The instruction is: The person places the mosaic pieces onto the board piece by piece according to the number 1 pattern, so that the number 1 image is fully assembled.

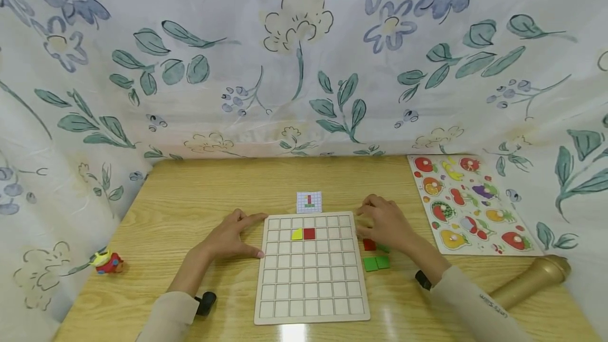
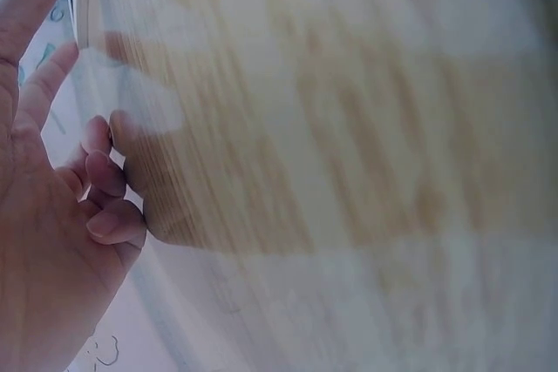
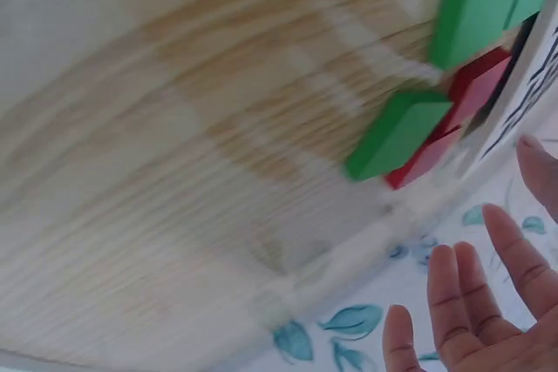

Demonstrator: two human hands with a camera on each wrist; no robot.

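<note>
A pale wooden grid board [image 1: 311, 278] lies in the middle of the table. A yellow piece [image 1: 296, 234] and a red piece [image 1: 309, 234] sit side by side in its second row. A small pattern card [image 1: 309, 202] lies just beyond the board. My left hand [image 1: 249, 236] rests on the table against the board's left edge and holds nothing; the left wrist view shows its fingers [image 2: 105, 172] loosely bent. My right hand [image 1: 370, 218] hovers by the board's right edge, over loose red [image 1: 369, 245] and green pieces [image 1: 377, 263], with straight fingers [image 3: 453, 302] and nothing in it.
A fruit peg puzzle [image 1: 467, 205] lies at the right. A gold cylinder-shaped object [image 1: 532, 278] lies near the front right corner. A small red and yellow toy [image 1: 108, 262] sits at the left edge. Floral cloth walls surround the table.
</note>
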